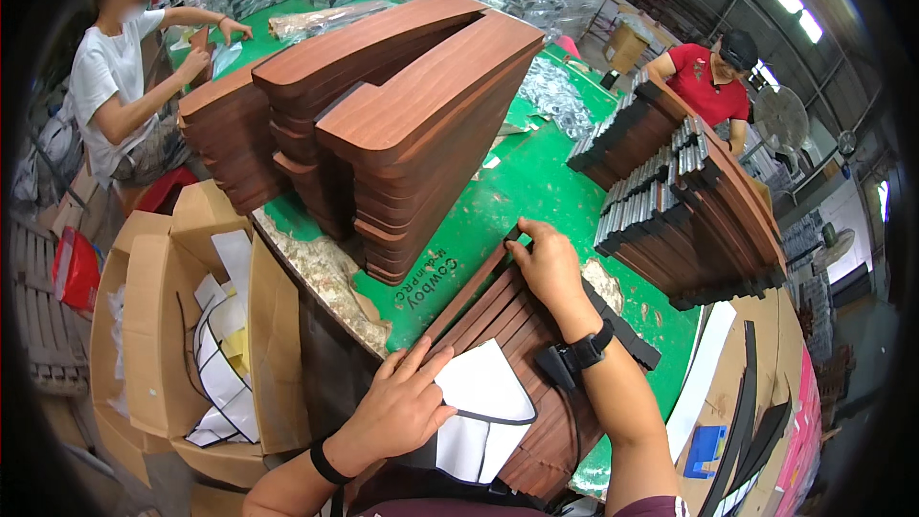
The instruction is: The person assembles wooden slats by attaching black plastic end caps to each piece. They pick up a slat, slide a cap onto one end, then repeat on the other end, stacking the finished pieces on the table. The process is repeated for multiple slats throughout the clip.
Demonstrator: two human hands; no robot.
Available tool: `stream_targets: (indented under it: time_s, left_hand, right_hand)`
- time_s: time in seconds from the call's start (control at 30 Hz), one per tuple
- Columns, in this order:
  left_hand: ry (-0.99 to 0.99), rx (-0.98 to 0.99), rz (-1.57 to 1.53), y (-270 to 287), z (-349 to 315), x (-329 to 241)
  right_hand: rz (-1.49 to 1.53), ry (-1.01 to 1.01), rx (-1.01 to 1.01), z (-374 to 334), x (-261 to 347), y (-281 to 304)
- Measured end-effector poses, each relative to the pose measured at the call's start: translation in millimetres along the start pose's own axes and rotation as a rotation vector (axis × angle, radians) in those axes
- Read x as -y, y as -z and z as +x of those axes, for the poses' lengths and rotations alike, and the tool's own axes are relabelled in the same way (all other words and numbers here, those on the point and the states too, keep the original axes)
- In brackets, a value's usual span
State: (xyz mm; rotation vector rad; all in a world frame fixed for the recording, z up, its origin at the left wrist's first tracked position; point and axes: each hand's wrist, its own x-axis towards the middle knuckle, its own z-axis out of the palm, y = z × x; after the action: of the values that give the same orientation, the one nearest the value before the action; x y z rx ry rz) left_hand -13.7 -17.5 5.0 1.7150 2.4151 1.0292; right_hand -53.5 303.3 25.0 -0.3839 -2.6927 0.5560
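A row of reddish-brown wood-grain boards (512, 321) stands on edge close in front of me, packed side by side. At the far end of the outermost board, my right hand (550, 268) is closed, thumb and fingers pinching its corner. My left hand (407, 400) lies with fingers stretched out along the near end of that board, holding nothing. Beside its thumb, a white piece with black edging (488, 378) rests over the boards; its kind is unclear. Black end strips (622, 325) show to the right of the boards. A black device with a cable (560, 364) hangs by my right wrist.
Tall stacks of curved brown boards (431, 86) stand on the green table (479, 215), whose left edge is worn. More boards with metal fittings (684, 201) are at the right. A cardboard box (148, 325) stands left. Two co-workers, in a white shirt (110, 67) and red shirt (704, 86), are beyond.
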Motion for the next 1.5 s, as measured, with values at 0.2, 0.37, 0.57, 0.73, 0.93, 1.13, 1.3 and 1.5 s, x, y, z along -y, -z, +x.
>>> stream_targets:
  time_s: [0.2, 0.37, 0.57, 0.73, 0.93, 1.13, 1.3, 1.5]
  left_hand:
    - [0.014, 0.016, 0.004, -1.3, -0.7, -2.9]
    - [0.028, 0.012, 0.030, -5.2, -2.1, -0.3]
    - [0.024, 0.031, 0.035, -0.4, -3.1, -4.4]
    - [-0.008, 0.002, 0.058, -3.4, -3.3, -5.2]
    - [-0.001, 0.014, 0.041, -7.9, -6.0, -8.4]
    - [-0.005, -0.015, 0.056, -12.1, -5.9, -7.0]
    - [0.007, -0.013, 0.055, -11.9, -5.0, -7.4]
    - [0.028, 0.013, 0.053, -10.4, -3.9, -8.4]
  right_hand:
    - [-0.059, 0.165, -0.036, -15.3, -5.1, -9.6]
    - [-0.282, 0.198, 0.166, -16.3, -0.9, -2.2]
    - [0.125, 0.222, 0.070, -7.3, -42.3, 9.1]
    - [0.009, 0.087, 0.153, -19.3, -40.1, 28.5]
    - [-0.008, 0.073, -0.010, -24.5, -32.2, 10.9]
    - [0.001, 0.062, -0.052, -23.0, -32.0, 1.5]
    - [0.029, 0.132, -0.122, -24.5, -35.3, -4.1]
    - [-0.025, 0.140, -0.130, -23.6, -24.8, -2.9]
